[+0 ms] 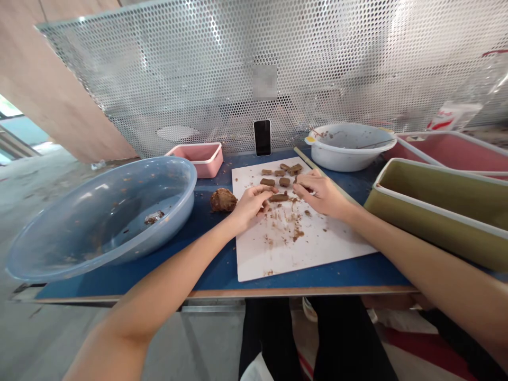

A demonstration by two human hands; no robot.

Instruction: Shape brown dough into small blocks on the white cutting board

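On a white board (257,259) lie several small brown clay-like blocks, with crumbs and smears around them. A longer brown clay piece (280,197) rests between my two hands. My left hand (252,206) is closed, with thumb and fingertips at the left end of that piece. Just beyond its right end is my right hand (319,192), its fingers curled together; whatever they may hold is hidden. Farther up the board sit a clay block (284,182) and another clay block (267,182). A rough brown clay lump (223,200) stands left of the board.
A big blue basin (174,222) stands at left, a pink tray (210,168) behind it. A phone (262,138) leans against the perforated metal panel (222,69). At right are a white basin (341,159), an olive-green box (428,217), a pink bin (468,148) and a stick (329,180).
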